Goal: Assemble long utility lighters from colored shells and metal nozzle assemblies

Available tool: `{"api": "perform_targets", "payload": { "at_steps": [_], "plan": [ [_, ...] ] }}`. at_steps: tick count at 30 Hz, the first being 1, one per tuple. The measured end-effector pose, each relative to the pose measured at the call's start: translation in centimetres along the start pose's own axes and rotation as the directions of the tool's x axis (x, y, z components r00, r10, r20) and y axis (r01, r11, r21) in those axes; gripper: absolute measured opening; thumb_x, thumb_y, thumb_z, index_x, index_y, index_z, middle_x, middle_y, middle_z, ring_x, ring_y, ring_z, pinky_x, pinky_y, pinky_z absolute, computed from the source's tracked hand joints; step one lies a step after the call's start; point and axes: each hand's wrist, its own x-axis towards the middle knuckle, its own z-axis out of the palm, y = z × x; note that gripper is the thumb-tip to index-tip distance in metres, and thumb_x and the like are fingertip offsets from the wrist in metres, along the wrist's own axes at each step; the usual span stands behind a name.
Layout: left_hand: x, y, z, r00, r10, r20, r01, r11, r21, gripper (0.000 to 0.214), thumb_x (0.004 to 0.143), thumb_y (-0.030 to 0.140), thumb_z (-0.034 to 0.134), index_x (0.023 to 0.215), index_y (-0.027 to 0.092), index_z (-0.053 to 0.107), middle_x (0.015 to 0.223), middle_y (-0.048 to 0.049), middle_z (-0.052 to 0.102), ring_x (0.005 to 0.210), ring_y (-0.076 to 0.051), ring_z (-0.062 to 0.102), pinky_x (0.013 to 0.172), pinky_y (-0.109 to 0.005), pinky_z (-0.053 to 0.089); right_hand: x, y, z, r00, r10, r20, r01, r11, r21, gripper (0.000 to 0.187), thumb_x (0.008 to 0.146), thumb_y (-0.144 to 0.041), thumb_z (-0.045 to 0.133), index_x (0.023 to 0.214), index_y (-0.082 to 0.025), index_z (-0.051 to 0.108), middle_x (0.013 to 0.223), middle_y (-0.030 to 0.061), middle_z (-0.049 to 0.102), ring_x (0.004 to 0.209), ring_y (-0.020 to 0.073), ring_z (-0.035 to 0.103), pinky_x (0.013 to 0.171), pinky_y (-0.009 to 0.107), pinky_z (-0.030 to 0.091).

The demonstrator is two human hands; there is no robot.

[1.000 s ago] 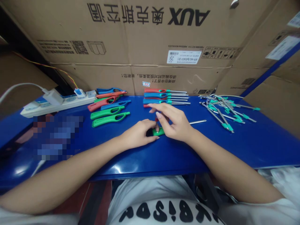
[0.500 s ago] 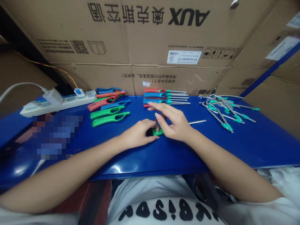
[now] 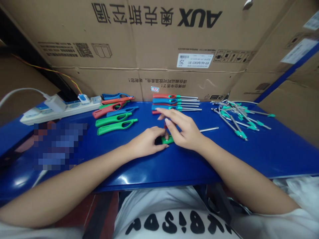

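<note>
A green long-nosed lighter (image 3: 167,140) lies on the blue table in front of me, its metal tube (image 3: 210,129) sticking out to the right from under my right hand. My left hand (image 3: 150,142) closes thumb and fingers about the lighter's left end and presses it to the table. Over its body, my right hand (image 3: 183,128) is curled round a small upright screwdriver (image 3: 164,125), of which only a bit of red and a thin shaft show. The screwdriver's lower end points down at the lighter; its contact point is hidden by fingers.
Several lighter handles (image 3: 117,126) in green, red and blue lie at the left. Lighters with tubes (image 3: 165,101) are lined up behind my hands. At the right lies a pile of metal tubes with teal ends (image 3: 240,116). A power strip (image 3: 62,111) and a cardboard box (image 3: 139,43) stand behind.
My hands stay in nearly the same place. The fingers of my right hand have shifted slightly around the screwdriver.
</note>
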Motion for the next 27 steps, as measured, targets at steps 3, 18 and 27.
{"api": "perform_targets", "payload": {
  "at_steps": [3, 18, 27],
  "plan": [
    [-0.01, -0.07, 0.01, 1.0, 0.0, 0.008, 0.0, 1.0, 0.004, 0.014, 0.085, 0.024, 0.073, 0.095, 0.019, 0.065, 0.099, -0.0047, 0.071, 0.096, -0.023, 0.068, 0.088, -0.035, 0.054, 0.06, -0.14, -0.05, 1.0, -0.006, -0.002, 0.006, 0.999, 0.054, 0.037, 0.104, -0.019, 0.042, 0.136, -0.022, 0.06, 0.118, 0.0071, 0.074, 0.103, 0.0157, 0.071, 0.092, 0.031, 0.058],
    [-0.03, -0.08, 0.02, 1.0, -0.004, 0.006, 0.004, 1.0, 0.0, 0.013, 0.086, 0.025, 0.073, 0.093, 0.019, 0.064, 0.098, -0.0047, 0.07, 0.094, -0.022, 0.067, 0.088, -0.035, 0.054, 0.25, -0.1, -0.3, 1.0, 0.008, 0.023, -0.01, 0.997, 0.073, 0.033, 0.103, -0.02, 0.047, 0.132, -0.021, 0.063, 0.119, 0.0057, 0.076, 0.103, 0.0152, 0.073, 0.095, 0.03, 0.058],
    [0.0, -0.01, 0.04, 1.0, -0.014, 0.007, 0.015, 1.0, -0.011, 0.015, 0.086, 0.026, 0.072, 0.098, 0.02, 0.065, 0.099, -0.0044, 0.071, 0.092, -0.022, 0.068, 0.087, -0.036, 0.055, 0.34, 0.11, -0.38, 1.0, 0.003, 0.023, -0.002, 1.0, -0.023, 0.026, 0.104, -0.031, 0.052, 0.123, -0.022, 0.067, 0.117, 0.0082, 0.075, 0.107, 0.0189, 0.072, 0.091, 0.031, 0.058]
  ]
}}
